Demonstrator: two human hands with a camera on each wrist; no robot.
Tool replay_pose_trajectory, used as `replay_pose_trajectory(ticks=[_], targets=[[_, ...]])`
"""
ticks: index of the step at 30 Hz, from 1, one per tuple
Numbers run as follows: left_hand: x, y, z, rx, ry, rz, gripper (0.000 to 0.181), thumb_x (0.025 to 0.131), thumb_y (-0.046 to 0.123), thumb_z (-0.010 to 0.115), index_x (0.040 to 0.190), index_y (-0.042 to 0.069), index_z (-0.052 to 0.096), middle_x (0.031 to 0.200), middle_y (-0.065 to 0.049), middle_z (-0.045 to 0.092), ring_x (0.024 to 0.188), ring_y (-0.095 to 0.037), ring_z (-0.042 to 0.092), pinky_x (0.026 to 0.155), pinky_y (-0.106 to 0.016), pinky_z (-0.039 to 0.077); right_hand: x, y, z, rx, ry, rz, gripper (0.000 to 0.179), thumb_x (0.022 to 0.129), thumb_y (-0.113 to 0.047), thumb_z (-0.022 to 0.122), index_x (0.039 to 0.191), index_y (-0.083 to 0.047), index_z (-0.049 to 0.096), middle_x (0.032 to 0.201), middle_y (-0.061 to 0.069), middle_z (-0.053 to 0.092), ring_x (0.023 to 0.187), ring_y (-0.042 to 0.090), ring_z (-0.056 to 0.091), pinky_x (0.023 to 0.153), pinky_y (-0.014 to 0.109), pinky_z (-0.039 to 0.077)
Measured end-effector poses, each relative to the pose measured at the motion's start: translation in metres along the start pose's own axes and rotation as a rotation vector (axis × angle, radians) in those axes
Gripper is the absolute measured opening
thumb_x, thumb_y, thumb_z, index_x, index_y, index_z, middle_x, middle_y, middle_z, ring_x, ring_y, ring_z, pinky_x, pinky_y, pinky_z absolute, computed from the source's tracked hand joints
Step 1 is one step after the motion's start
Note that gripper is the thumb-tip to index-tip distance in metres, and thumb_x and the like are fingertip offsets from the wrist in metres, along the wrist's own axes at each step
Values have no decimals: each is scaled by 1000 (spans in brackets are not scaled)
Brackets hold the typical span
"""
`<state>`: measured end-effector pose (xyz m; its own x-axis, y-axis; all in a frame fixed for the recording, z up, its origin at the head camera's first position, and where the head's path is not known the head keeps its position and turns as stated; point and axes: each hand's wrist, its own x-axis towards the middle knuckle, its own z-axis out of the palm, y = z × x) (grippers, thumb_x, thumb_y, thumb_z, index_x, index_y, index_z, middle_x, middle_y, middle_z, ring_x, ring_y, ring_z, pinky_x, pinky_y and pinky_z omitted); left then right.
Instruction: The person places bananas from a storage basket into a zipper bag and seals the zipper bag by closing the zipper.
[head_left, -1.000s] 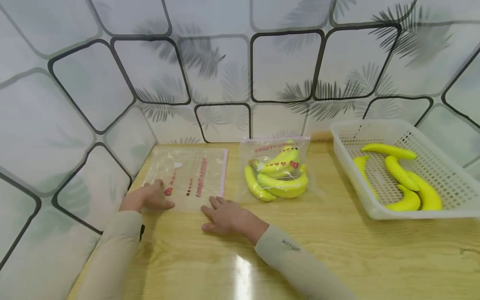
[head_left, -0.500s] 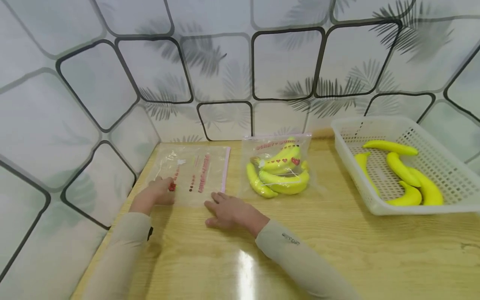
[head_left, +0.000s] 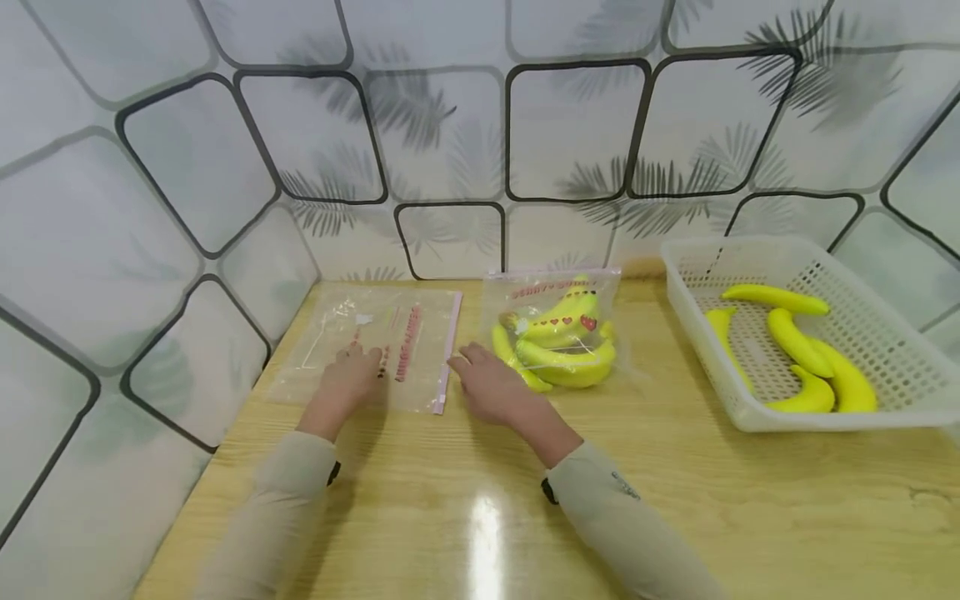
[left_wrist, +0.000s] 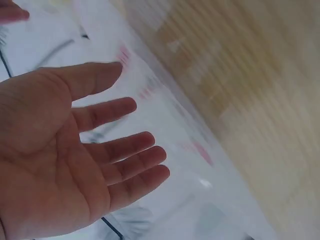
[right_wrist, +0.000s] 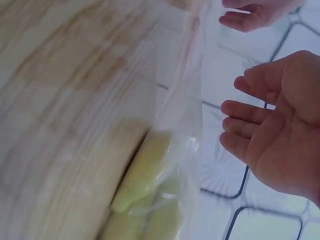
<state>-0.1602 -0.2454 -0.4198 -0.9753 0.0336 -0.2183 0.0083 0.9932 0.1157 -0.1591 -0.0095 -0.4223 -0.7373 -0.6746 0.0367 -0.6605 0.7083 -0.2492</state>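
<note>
At flat, clear zipper bag point(head_left: 393, 325) with relaxed, empty left hand point(head_left: 348, 382) and right hand point(head_left: 495, 390).
Best smoothed gently, without creasing pink zipper strip point(head_left: 451, 342).

The left hand point(head_left: 347, 382) hides part of the flat bag point(head_left: 322, 321); the head view's edge crops the basket point(head_left: 888, 333).

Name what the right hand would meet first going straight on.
The right hand would likely meet the pink zip edge of the flat bag first; depth is unclear, so it may pass above.
</note>
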Motion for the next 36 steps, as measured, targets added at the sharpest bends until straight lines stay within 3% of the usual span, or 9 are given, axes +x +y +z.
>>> replay_pose_trajectory(ticks=[3,8,13,15,18,23,30,32,36], targets=[[8,29,3,-41,53,15,36,96,16,54,126,-4,54,119,-31,51,113,-49,49,85,-62,49,-10,15,-4,113,68,59,41,101,-2,45,142,1,47,143,23,45,137,36,41,113,43,36],[22,73,10,-68,80,35,30,100,25,54,111,-3,57,104,-23,57,96,-40,60,78,-51,54,-26,35,-8,357,161,163,52,102,-6,46,152,-1,32,149,24,36,140,38,36,112,50,36],[40,95,18,-29,195,39,27,100,24,56,97,-3,57,87,-19,58,78,-32,62,68,-45,55,-34,48,-12,468,265,189,59,100,-7,48,154,-2,25,150,28,35,140,42,34,111,55,34],[46,97,20,-30,206,22,27,99,23,57,92,-3,58,84,-18,59,77,-30,61,68,-45,55,-36,51,-14,491,289,193,59,100,-8,48,154,-2,25,149,28,37,138,42,36,111,55,35],[56,95,21,-47,165,-19,26,97,23,58,88,-1,60,85,-17,59,80,-29,60,71,-46,55,-37,55,-16,526,293,208,59,100,-10,48,153,-1,25,147,28,37,137,41,38,111,54,35],[64,88,21,-98,79,-69,22,97,20,54,99,-1,63,98,-20,60,91,-32,61,74,-49,56,-41,60,-19,577,296,232,60,100,-11,50,153,0,25,148,29,36,138,40,37,112,54,33],[62,79,14,-155,75,-15,18,96,10,51,103,-1,63,100,-20,66,90,-33,65,76,-48,56,-40,62,-19,590,313,219,59,99,-11,51,152,3,28,149,29,35,140,41,34,114,54,31],[61,73,13,-212,101,17,18,95,7,50,103,-3,63,99,-20,67,85,-31,65,73,-43,55,-39,63,-19,602,317,221,58,99,-11,51,152,2,29,150,27,34,141,40,32,114,54,29],[52,59,12,-448,127,51,21,90,-2,49,105,-8,62,100,-26,67,67,-26,69,58,-32,55,-39,63,-17,638,340,233,57,99,-12,51,151,-2,32,150,24,34,139,39,34,113,54,31]])
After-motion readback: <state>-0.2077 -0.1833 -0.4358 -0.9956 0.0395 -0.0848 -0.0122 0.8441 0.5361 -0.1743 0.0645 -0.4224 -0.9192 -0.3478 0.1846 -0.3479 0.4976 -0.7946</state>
